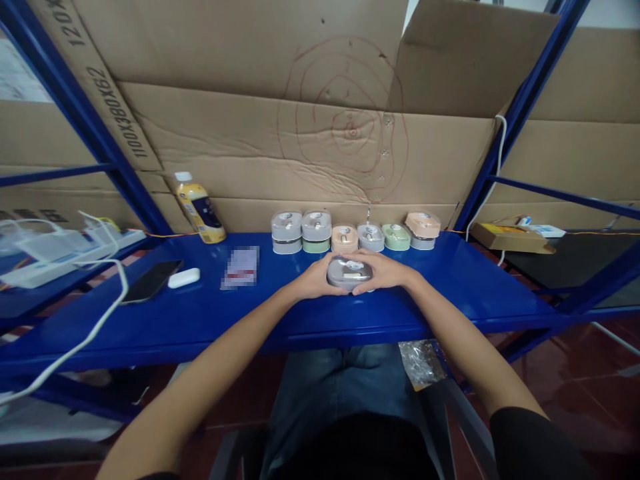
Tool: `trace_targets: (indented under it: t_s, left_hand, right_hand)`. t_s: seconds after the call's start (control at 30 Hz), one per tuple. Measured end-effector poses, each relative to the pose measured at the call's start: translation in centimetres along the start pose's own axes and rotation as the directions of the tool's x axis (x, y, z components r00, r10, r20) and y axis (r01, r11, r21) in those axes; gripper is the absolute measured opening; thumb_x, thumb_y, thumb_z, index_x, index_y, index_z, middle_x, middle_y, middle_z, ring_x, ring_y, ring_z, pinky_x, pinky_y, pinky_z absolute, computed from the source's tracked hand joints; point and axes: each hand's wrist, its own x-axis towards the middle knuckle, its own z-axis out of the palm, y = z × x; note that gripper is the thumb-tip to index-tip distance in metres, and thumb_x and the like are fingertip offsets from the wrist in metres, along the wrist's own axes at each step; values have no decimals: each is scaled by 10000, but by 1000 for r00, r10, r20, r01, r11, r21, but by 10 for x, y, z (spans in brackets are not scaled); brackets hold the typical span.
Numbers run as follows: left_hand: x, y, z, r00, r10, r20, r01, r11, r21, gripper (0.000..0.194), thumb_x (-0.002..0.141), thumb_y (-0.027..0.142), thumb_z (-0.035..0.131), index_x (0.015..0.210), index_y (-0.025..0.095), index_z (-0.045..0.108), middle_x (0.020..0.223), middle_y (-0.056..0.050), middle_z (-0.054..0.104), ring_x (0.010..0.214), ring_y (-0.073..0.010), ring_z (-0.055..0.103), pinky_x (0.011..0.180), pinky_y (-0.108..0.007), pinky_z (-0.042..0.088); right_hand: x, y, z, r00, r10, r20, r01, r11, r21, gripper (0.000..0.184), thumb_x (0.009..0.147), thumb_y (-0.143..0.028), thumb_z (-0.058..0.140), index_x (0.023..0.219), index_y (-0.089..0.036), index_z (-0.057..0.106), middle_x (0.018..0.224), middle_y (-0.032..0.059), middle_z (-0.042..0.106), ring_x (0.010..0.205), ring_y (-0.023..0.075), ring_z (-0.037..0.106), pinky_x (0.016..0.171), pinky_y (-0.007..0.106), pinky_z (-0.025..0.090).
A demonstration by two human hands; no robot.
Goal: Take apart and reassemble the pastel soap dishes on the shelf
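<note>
Between both hands is a small grey oval box [349,273] with a clear lid and a round sticker on top. My left hand [317,276] wraps its left side, and my right hand [384,271] wraps its right side. The hands hold it low over the blue table, in front of a row of similar boxes. That row has stacked grey boxes [287,231], a grey-over-green stack [317,231], a peach box [345,239], a single grey box [371,237], a green box [397,237] and a peach-over-grey stack [423,231].
On the blue table [280,320] stand a yellow drink bottle [200,208], a blurred card [241,267], a white earbud case [184,278] and a black phone [153,281]. A white cable [107,320] crosses the left side. Cardboard [240,133] backs the table between blue posts.
</note>
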Motion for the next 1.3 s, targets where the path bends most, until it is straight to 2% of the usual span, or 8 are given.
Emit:
trace_targets:
  t_s: [0.27, 0.4, 0.57, 0.7, 0.87, 1.17, 1.23, 1.3]
  left_hand:
    - [1, -6, -2, 980, 3, -197, -6, 1000, -16, 912, 777, 490, 855, 1525, 209, 416, 1422, -168, 642, 1283, -340, 652, 1099, -527, 525]
    - [4, -4, -3, 912, 54, -407, -30, 997, 67, 648, 900, 400, 727, 1449, 215, 435, 1275, -124, 696, 1175, -269, 687, 1064, -478, 540]
    - [4, -4, -3, 927, 55, -370, -7, 992, 129, 507, 904, 346, 685, 1345, 197, 485, 1163, -112, 705, 1068, -252, 697, 941, -436, 571]
    - [3, 0, -2, 949, 56, -311, -10, 989, 148, 397, 911, 326, 662, 1267, 198, 545, 1099, -91, 713, 1006, -238, 701, 892, -418, 568]
    - [1, 3, -2, 956, 50, -290, 3, 984, 181, 298, 926, 318, 646, 1196, 202, 593, 1093, -81, 718, 992, -228, 701, 875, -401, 576]
    - [2, 2, -2, 958, 52, -283, 5, 980, 197, 278, 921, 310, 646, 1174, 198, 613, 1084, -77, 726, 972, -221, 707, 856, -392, 585]
    - [2, 2, -2, 956, 54, -288, 5, 980, 200, 277, 919, 312, 648, 1170, 199, 614, 1081, -76, 726, 969, -222, 708, 852, -391, 587]
    - [2, 2, -2, 955, 55, -290, 6, 979, 204, 274, 921, 319, 646, 1165, 197, 615, 1078, -79, 727, 965, -226, 708, 843, -391, 588]
  right_hand:
    - [-10, 6, -25, 981, 60, -185, -57, 998, 23, 791, 725, -482, 882, 1444, -255, 642, 1405, 91, 697, 1257, 335, 666, 1107, 504, 500]
    - [-9, 21, -55, 795, 255, -551, -336, 941, -48, 762, 772, -577, 810, 1429, -226, 647, 1380, 140, 694, 1225, 360, 658, 1066, 531, 505]
    - [13, 49, -76, 551, 438, -710, -741, 648, -176, 766, 808, -619, 751, 1389, -134, 634, 1261, 253, 669, 1200, 432, 618, 998, 536, 477]
    - [28, 65, -66, 479, 474, -739, -846, 475, -244, 692, 844, -564, 720, 1296, -51, 614, 1295, 328, 605, 1231, 465, 564, 1013, 536, 419]
    - [34, 77, -46, 424, 457, -782, -878, 418, -232, 719, 881, -533, 682, 1322, 11, 520, 1284, 371, 582, 1243, 480, 523, 1043, 574, 360]
    - [27, 80, -40, 471, 308, -827, -831, 470, -298, 692, 941, -566, 590, 1325, 10, 558, 1404, 372, 517, 1347, 519, 417, 1093, 654, 307]
    - [31, 68, -35, 589, 232, -774, -740, 539, -402, 686, 961, -548, 569, 1378, -5, 543, 1479, 358, 485, 1385, 504, 407, 1118, 646, 310]
    - [41, 54, -23, 773, 155, -616, -551, 645, -529, 665, 975, -510, 561, 1443, -39, 520, 1552, 319, 452, 1420, 460, 419, 1150, 596, 330]
